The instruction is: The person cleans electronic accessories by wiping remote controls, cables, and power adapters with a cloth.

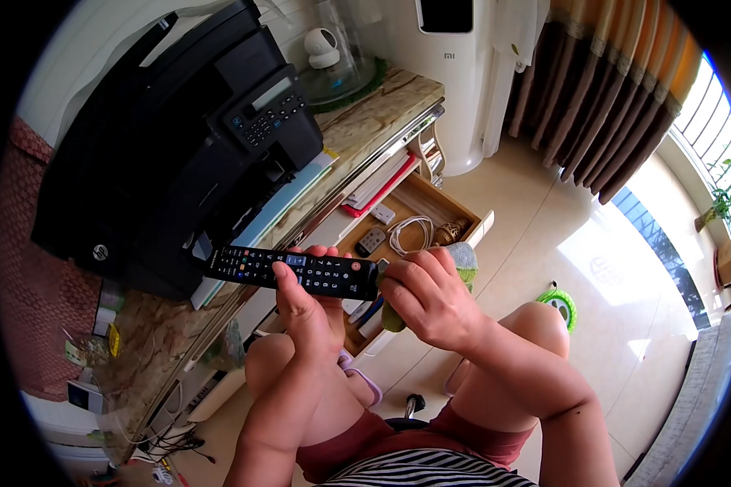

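Note:
A long black remote control [317, 274] lies across my left hand [310, 312], its buttons facing up and my thumb on its near edge. My right hand [434, 300] is closed on a green and grey cloth [465, 261] at the right end of the remote, where the cloth touches it. Below both hands is an open drawer [481, 230]. Inside it are a smaller grey remote [370, 242], a coiled white cable [412, 235] and a white plug adapter [382, 213].
A black printer [162, 162] stands on the marble-topped cabinet [398, 97] at the left. Behind it are a white camera [322, 49] and a glass vessel. A white tower unit [451, 89] and brown curtains [577, 105] stand farther back. A green ring-shaped object [571, 309] lies on the floor.

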A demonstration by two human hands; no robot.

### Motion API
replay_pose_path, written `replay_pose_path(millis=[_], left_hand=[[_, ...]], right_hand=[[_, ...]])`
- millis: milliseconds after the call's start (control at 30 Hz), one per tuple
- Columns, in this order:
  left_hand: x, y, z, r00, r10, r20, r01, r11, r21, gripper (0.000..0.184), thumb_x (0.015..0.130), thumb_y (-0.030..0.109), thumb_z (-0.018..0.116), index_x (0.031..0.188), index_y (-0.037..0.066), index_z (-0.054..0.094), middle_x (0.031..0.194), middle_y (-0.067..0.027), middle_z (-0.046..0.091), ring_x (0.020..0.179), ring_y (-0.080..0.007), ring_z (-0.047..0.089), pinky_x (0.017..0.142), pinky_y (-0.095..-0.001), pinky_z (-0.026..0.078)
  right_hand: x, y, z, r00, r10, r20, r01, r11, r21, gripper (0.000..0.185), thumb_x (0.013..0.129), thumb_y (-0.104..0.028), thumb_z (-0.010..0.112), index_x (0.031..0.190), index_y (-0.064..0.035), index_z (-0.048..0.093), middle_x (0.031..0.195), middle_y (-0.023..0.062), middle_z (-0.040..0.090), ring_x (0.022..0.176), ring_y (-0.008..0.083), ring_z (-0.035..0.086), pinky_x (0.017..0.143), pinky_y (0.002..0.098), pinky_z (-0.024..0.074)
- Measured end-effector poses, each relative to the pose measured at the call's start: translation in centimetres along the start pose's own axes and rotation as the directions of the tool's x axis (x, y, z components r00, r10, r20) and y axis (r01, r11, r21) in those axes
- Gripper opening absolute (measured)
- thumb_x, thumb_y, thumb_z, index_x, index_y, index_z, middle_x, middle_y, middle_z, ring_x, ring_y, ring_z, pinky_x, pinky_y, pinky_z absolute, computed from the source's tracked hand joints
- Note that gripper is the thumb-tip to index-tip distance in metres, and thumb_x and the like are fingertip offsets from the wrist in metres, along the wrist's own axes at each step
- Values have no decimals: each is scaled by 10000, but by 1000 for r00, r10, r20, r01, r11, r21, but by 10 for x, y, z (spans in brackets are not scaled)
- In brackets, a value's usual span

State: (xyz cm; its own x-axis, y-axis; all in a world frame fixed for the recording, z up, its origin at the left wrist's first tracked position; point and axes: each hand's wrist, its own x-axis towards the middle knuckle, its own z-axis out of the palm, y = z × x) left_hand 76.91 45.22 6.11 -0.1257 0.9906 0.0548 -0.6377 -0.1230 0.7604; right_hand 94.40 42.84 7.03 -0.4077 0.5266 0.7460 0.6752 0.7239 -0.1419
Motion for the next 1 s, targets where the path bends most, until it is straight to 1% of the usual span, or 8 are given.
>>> replay_pose_path(millis=[233,333,433,500,600,700,867,1000], left_hand=[[-4,-3,-2,919,263,292,-325,927,185,670,855,652,486,1213,95,380,1060,-64,533,1013,-247,537,978,-490,446],[-4,0,-3,922,242,302,-309,930,200,768,770,735,496,1204,112,380,1026,-55,528,966,-230,536,954,-484,458],[-3,2,-2,915,227,335,-299,937,181,792,731,763,504,1192,130,384,999,-46,527,948,-215,537,925,-468,474],[-1,1,-2,928,216,302,-278,943,180,779,737,760,501,1186,132,388,994,-42,532,944,-211,536,924,-470,470],[1,1,-4,956,170,240,-205,970,131,726,774,741,489,1157,129,405,997,-39,538,943,-215,537,940,-472,454],[0,2,-1,977,124,173,-140,986,85,682,811,723,474,1138,127,419,1002,-38,544,950,-217,536,947,-468,444],[-3,0,1,976,144,164,-163,980,113,694,793,735,487,1129,132,425,983,-27,542,934,-203,536,938,-451,446],[-5,4,2,974,133,183,-151,985,87,708,768,755,489,1120,143,433,964,-3,540,928,-182,534,931,-429,451]], right_hand=[[-3,3,12,911,399,108,-399,778,485,172,747,-49,708,903,-19,643,819,82,620,742,235,609,680,334,494],[0,13,2,522,439,731,-756,-159,635,159,832,-127,707,920,-7,653,818,38,662,740,104,608,692,262,511],[3,7,-3,449,409,794,-738,-332,588,168,818,-128,719,915,-7,655,817,33,661,732,105,607,687,266,509],[0,4,3,509,442,739,-748,-197,633,172,788,-92,727,918,-9,653,797,59,653,714,156,622,669,288,509],[-4,0,15,967,253,-13,-211,835,509,253,687,-10,738,912,-46,629,830,99,616,758,267,601,699,347,478],[-4,0,13,995,9,-97,8,986,167,259,678,-5,732,905,-56,618,884,74,623,776,251,587,712,348,455],[-6,-1,17,978,204,29,-201,911,361,248,695,-18,728,923,-45,634,841,70,613,746,206,586,695,328,459],[0,1,9,530,496,688,-780,-33,625,221,724,-87,753,893,8,648,820,72,642,745,139,594,698,284,486]])
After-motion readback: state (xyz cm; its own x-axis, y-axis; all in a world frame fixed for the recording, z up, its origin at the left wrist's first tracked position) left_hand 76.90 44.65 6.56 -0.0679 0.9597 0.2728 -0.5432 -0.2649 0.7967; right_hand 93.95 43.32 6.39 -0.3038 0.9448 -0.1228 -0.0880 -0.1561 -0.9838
